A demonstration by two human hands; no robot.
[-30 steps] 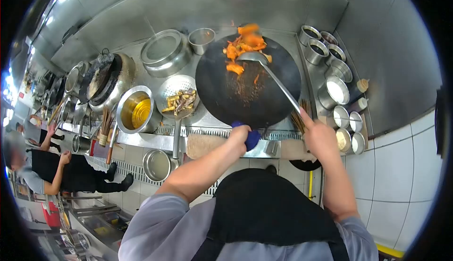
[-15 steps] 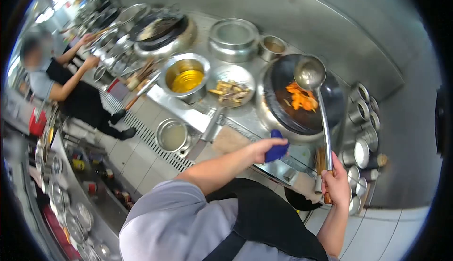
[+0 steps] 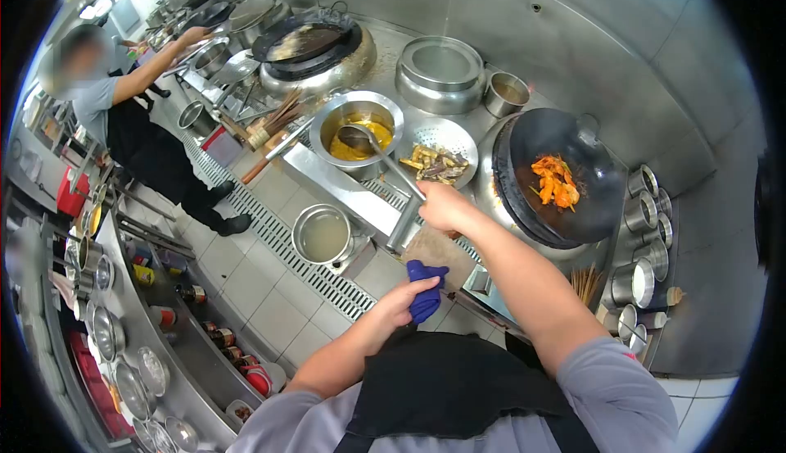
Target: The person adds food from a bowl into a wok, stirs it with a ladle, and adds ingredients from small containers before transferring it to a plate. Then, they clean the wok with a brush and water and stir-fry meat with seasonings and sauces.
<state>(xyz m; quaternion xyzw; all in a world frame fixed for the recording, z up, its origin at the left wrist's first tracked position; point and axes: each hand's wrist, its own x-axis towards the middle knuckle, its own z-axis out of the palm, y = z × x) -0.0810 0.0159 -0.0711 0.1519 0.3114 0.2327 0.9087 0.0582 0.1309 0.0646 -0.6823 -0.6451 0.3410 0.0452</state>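
The right hand (image 3: 446,207) grips the stiff ladle (image 3: 385,157), best held by its handle (image 3: 403,178), probably oil-slick; its bowl (image 3: 356,136) sits inside the oil pot (image 3: 324,119) near the worktop's front edge (image 3: 338,187). The left hand (image 3: 399,302) clutches a soft blue cloth (image 3: 426,291).

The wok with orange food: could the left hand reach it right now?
Probably not directly: the right forearm lies between the wok and the left hand, which holds a blue cloth.

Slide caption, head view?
Right hand holds a ladle at a pot of yellow liquid; left hand holds blue cloth.
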